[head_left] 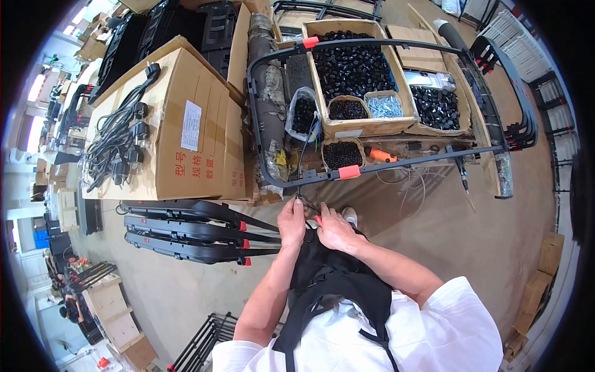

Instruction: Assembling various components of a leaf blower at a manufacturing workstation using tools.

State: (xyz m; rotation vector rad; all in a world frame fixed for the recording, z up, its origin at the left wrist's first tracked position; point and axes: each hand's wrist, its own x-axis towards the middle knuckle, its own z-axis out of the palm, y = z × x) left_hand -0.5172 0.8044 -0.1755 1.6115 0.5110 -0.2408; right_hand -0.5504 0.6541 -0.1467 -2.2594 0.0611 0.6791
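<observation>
In front of my body both hands work close together, just below the near edge of a black tubular frame (434, 153) with red sleeves. My left hand (292, 222) is closed, thumb and fingers pinching a thin dark cable (300, 196) at the frame's near left corner. Beside it, my right hand (336, 229) is wrapped round a small red-handled tool (318, 220); my fingers hide most of it, so its kind does not show. The frame lies across the bench, around open boxes of small parts.
A carton (214, 133) on the left carries bundled black power cords (121, 133). Cardboard boxes hold black plastic caps (353, 65) and silver screws (384, 106). An orange-handled tool (381, 155) lies at the bench edge. Black folded frames (186, 230) stand below the carton.
</observation>
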